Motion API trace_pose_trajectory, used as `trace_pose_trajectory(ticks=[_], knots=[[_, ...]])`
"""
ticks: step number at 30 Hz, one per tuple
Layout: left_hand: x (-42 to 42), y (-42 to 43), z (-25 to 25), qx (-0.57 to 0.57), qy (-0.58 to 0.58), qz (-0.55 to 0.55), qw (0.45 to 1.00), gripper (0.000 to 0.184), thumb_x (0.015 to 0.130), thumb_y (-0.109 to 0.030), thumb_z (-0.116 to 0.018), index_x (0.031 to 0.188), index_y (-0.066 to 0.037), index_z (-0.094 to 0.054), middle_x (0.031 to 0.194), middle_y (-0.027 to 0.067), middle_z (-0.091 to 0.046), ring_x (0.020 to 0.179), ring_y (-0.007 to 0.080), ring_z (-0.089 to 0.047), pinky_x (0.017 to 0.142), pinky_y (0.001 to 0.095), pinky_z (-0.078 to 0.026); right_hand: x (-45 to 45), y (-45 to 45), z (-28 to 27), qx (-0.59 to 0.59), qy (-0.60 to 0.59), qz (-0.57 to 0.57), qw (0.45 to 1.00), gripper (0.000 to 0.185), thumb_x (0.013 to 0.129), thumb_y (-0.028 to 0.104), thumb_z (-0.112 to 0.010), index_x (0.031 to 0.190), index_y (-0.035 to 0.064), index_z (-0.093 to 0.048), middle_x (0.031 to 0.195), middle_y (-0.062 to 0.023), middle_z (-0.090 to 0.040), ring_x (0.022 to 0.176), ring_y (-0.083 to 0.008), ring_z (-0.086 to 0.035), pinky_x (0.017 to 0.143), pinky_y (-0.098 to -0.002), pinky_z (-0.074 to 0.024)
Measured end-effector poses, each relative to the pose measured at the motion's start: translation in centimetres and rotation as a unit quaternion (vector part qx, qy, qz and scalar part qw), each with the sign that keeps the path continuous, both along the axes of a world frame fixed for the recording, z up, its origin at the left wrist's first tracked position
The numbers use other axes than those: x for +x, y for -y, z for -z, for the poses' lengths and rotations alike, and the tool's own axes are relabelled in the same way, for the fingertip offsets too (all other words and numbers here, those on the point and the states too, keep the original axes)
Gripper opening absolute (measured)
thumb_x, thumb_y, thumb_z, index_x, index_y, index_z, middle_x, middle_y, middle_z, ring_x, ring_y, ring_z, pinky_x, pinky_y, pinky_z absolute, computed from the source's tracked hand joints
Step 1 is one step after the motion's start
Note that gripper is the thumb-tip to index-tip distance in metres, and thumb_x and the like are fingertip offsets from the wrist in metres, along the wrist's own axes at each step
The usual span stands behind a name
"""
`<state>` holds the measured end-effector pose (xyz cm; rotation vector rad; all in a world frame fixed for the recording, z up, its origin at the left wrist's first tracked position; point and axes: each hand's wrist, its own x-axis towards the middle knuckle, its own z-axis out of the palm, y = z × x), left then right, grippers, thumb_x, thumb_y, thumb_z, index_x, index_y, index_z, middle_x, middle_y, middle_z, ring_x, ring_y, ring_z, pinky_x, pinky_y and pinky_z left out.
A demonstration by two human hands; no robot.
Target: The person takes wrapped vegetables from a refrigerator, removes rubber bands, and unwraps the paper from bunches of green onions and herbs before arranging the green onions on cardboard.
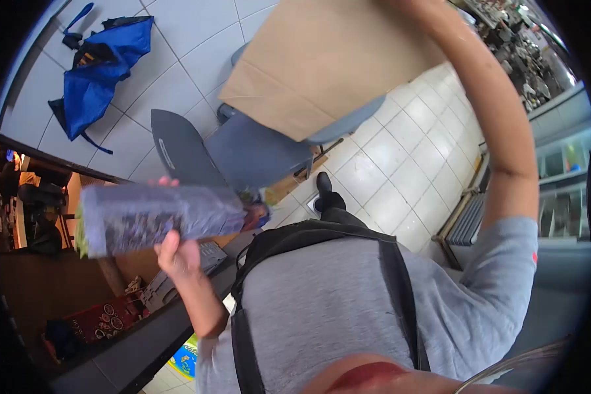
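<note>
My left hand is closed around a long bundle wrapped in purple, slightly see-through material. The thumb presses on the near side and fingertips show behind it. Green bits stick out at the bundle's left end, and its right end is dark and colourful but blurred. At the top edge, my right hand reaches to a large brown paper sheet or bag with fold creases. The frame cuts off the fingers of that hand, so its grip is hidden. The brown paper covers part of the grey chairs.
A blue folding umbrella lies at the upper left on pale tiles. A dark desk edge and a red box of rings or rolls are at lower left. Shelves and stacked grey panels line the right side.
</note>
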<state>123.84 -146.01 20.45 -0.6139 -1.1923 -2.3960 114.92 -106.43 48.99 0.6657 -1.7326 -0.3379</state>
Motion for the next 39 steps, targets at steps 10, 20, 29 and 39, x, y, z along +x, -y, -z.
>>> trace_pose_trajectory(ticks=[10,20,29,39], knots=[[3.4,-9.1,-6.0,-0.018,0.136,-0.272,0.952,0.097,0.077,-0.027,-0.080,0.153,0.002,-0.027,0.150,0.0180,-0.042,0.143,0.0344,-0.037,0.123,0.0513,-0.023,-40.2,-8.1,13.0,-0.256,0.250,-0.126,0.925,0.027,0.087,0.003,-0.052,0.103,0.0127,-0.071,0.107,-0.0151,-0.065,0.106,-0.0348,-0.060,0.090,-0.0437,-0.0481],[-17.5,-18.6,-10.4,-0.073,0.247,-0.144,0.956,0.099,0.081,-0.032,-0.077,0.157,-0.002,-0.021,0.159,0.0220,-0.030,0.148,0.0390,-0.028,0.123,0.0539,-0.016,-51.5,-7.0,32.7,-0.333,0.539,-0.286,0.719,0.064,0.087,0.046,-0.071,0.140,0.0130,-0.057,0.132,-0.0135,-0.062,0.125,-0.0327,-0.055,0.103,-0.0445,-0.0445],[-30.3,-30.4,-7.6,-0.043,0.404,0.161,0.900,0.062,0.088,-0.014,-0.075,0.138,0.003,-0.043,0.127,0.0127,-0.059,0.120,0.0215,-0.055,0.106,0.0382,-0.040,-22.8,-8.9,24.1,-0.448,0.722,-0.314,0.424,0.093,0.077,0.028,-0.086,0.151,0.0033,-0.035,0.140,-0.0164,-0.055,0.129,-0.0294,-0.053,0.111,-0.0388,-0.0390],[-33.2,-34.5,-2.7,-0.163,0.375,0.231,0.883,0.044,0.099,-0.011,-0.062,0.139,0.004,-0.051,0.128,0.0129,-0.060,0.112,0.0196,-0.061,0.101,0.0343,-0.047,-20.2,-21.3,27.9,-0.661,0.690,-0.170,0.240,0.088,0.072,0.017,-0.085,0.146,-0.0019,-0.040,0.132,-0.0156,-0.059,0.122,-0.0250,-0.056,0.108,-0.0380,-0.0415]])
